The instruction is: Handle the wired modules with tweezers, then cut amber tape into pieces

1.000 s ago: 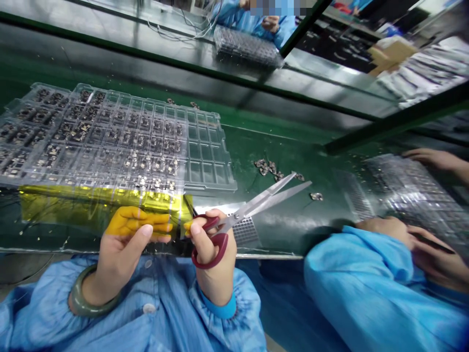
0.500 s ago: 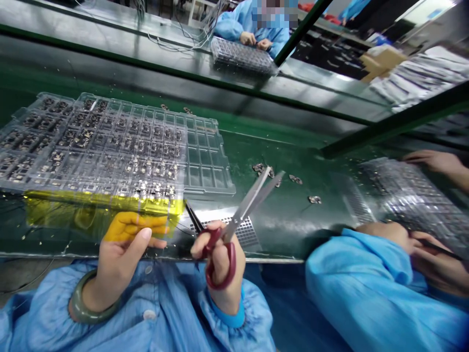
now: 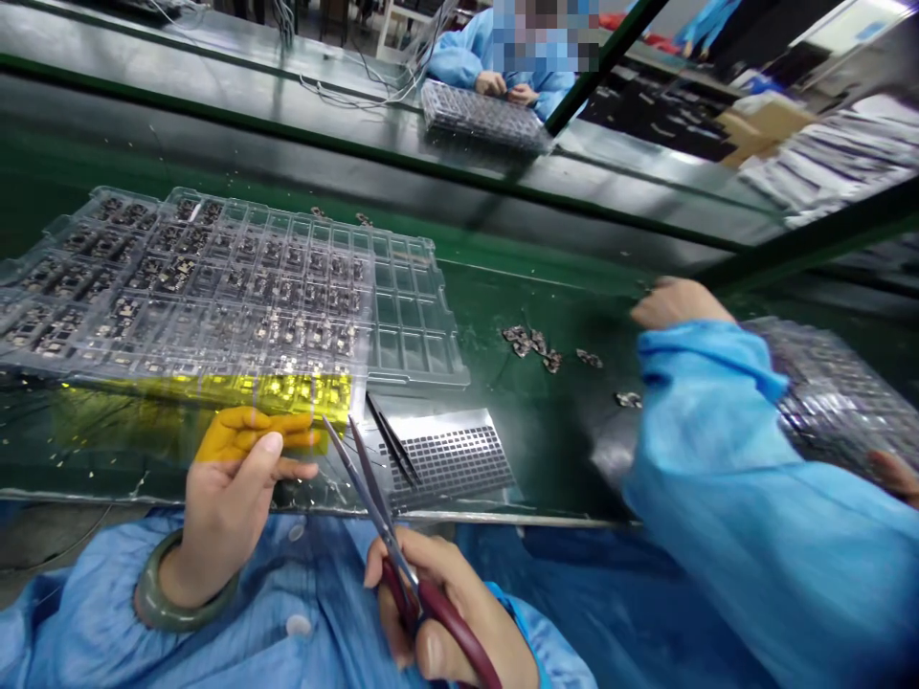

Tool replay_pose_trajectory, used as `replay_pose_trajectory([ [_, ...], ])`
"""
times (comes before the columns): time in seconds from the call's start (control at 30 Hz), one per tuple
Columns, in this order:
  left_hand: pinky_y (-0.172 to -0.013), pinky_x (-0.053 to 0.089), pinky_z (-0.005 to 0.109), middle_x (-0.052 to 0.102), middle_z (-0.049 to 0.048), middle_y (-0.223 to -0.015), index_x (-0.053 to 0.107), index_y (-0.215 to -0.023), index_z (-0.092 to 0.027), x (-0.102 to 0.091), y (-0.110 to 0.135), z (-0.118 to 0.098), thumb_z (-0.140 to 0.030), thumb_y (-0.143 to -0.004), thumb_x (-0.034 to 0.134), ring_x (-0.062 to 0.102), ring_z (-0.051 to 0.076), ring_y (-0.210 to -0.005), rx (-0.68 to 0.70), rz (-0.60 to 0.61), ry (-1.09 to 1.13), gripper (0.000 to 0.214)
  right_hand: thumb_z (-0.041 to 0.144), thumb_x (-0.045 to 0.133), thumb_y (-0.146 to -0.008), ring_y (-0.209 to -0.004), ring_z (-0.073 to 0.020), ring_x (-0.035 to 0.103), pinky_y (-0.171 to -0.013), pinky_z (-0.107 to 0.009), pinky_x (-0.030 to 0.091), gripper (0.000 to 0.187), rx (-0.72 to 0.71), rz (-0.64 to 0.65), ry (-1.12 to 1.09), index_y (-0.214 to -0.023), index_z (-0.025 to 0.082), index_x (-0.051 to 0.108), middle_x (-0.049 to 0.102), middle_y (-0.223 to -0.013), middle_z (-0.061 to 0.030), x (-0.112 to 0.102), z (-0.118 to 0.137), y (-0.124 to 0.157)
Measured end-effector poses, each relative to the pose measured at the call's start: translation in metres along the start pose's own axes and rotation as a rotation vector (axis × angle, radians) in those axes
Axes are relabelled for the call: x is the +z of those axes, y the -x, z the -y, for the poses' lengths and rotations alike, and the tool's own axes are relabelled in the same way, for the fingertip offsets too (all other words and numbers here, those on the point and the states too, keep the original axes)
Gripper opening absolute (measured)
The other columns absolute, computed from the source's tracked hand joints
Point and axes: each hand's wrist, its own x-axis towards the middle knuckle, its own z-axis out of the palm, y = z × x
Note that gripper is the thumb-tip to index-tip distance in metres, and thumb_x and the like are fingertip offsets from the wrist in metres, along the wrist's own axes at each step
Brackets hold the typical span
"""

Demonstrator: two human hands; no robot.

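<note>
Now that your right hand (image 3: 437, 612) has dropped back past the bench edge, the scissors (image 3: 373, 507) with the dark red handles have swung round to point up and left. Their blades are nearly closed, with the tips right at the near edge of the yellow film (image 3: 302, 392). That hand is wrapped tight around the handles, so no loose grip there.

Your left hand (image 3: 234, 488), with the jade bangle (image 3: 183, 584) on its wrist, is closed on the film, thumb on the near side and fingers showing yellow through it. The film lies along the near edge of the clear plastic tray (image 3: 449, 368), which is full of small circuit boards (image 3: 215, 277) apart from the empty pockets at its right end.

With your right hand out of the way, you can now see the whole steel mesh stencil (image 3: 449, 459), and the tweezers (image 3: 388, 440) lying across its left side, just beside the scissors tips. Scraps of board (image 3: 535, 344) sit loose on the green bench top (image 3: 574, 287). Off to your right, a co-worker's blue sleeve (image 3: 718, 450) has moved in, and the co-worker's hand (image 3: 675, 304) is up near those scraps, not touching them.
</note>
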Motion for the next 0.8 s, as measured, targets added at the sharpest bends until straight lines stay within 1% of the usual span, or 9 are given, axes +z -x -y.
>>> replay_pose_trajectory([
  [0.1,-0.056,0.063,0.026,0.078,0.0043,-0.079,0.068,-0.084,-0.017,0.003,0.001,-0.003,-0.025,-0.075,0.075,0.074,0.018,-0.066,0.039,-0.014,0.006,0.014,0.074,0.068,-0.069,-0.045,-0.0089,0.043,-0.043,-0.021,0.029,0.062,0.003,-0.007,0.031,-0.094,0.018,0.057,0.057,-0.058,0.0023,-0.001,0.001,0.001],
  [0.23,-0.054,0.063,0.025,0.077,0.0044,-0.076,0.069,-0.073,-0.016,0.003,0.001,-0.006,-0.027,-0.074,0.075,0.073,0.017,-0.065,0.062,-0.042,-0.005,0.013,0.071,0.068,-0.071,-0.045,-0.0094,0.045,-0.042,-0.021,0.031,0.059,-0.008,0.001,0.044,-0.094,0.018,0.058,0.057,-0.058,0.0024,-0.002,0.000,0.000],
  [0.3,-0.052,0.062,0.025,0.076,0.0041,-0.078,0.069,-0.072,-0.016,0.003,0.001,-0.006,-0.026,-0.072,0.077,0.073,0.018,-0.067,0.062,-0.054,0.003,0.013,0.071,0.067,-0.072,-0.046,-0.0097,0.045,-0.043,-0.021,0.032,0.058,-0.005,0.009,0.029,-0.095,0.018,0.058,0.057,-0.058,0.0019,-0.001,-0.002,-0.003],
  [0.37,-0.052,0.062,0.024,0.076,0.0039,-0.080,0.067,-0.071,-0.016,0.003,0.003,-0.006,-0.026,-0.072,0.078,0.073,0.018,-0.070,0.058,-0.037,0.018,0.015,0.070,0.067,-0.073,-0.045,-0.0092,0.044,-0.041,-0.020,0.031,0.057,-0.027,0.027,0.000,-0.095,0.018,0.057,0.058,-0.059,0.0016,0.001,-0.004,-0.010],
  [0.43,-0.053,0.063,0.024,0.076,0.0032,-0.079,0.066,-0.068,-0.015,0.003,0.005,-0.005,-0.027,-0.073,0.078,0.073,0.018,-0.070,0.040,0.010,0.036,0.017,0.069,0.067,-0.075,-0.043,-0.0086,0.043,-0.040,-0.020,0.030,0.056,-0.075,0.037,-0.020,-0.096,0.018,0.055,0.058,-0.059,0.0019,0.005,-0.004,-0.019],
  [0.5,-0.054,0.063,0.024,0.076,0.0020,-0.078,0.067,-0.071,-0.016,0.002,0.008,-0.003,-0.027,-0.075,0.077,0.074,0.017,-0.069,0.018,0.053,0.047,0.016,0.069,0.066,-0.075,-0.045,-0.0094,0.044,-0.042,-0.021,0.031,0.056,-0.110,0.009,-0.010,-0.096,0.019,0.054,0.058,-0.060,0.0018,0.010,0.000,-0.029],
  [0.6,-0.057,0.063,0.024,0.078,0.0009,-0.081,0.069,-0.081,-0.019,-0.003,0.011,0.000,-0.026,-0.077,0.077,0.074,0.017,-0.068,-0.010,0.090,0.029,0.011,0.071,0.065,-0.074,-0.048,-0.0110,0.047,-0.046,-0.023,0.034,0.057,-0.133,-0.069,0.029,-0.095,0.019,0.054,0.060,-0.060,0.0013,0.019,0.011,-0.041],
  [0.7,-0.064,0.064,0.028,0.079,0.0027,-0.085,0.071,-0.085,-0.019,-0.010,0.011,0.004,-0.026,-0.079,0.075,0.075,0.019,-0.071,-0.019,0.136,-0.002,0.010,0.072,0.066,-0.073,-0.048,-0.0114,0.048,-0.049,-0.024,0.035,0.058,-0.166,-0.139,0.049,-0.092,0.019,0.054,0.059,-0.059,0.0017,0.025,0.019,-0.050],
  [0.8,-0.067,0.065,0.031,0.079,0.0060,-0.085,0.072,-0.085,-0.017,-0.016,0.009,0.006,-0.029,-0.079,0.074,0.075,0.022,-0.074,-0.014,0.152,-0.057,0.013,0.071,0.066,-0.074,-0.049,-0.0116,0.048,-0.050,-0.024,0.036,0.057,-0.192,-0.181,0.062,-0.092,0.019,0.054,0.058,-0.060,0.0020,0.025,0.020,-0.055],
])
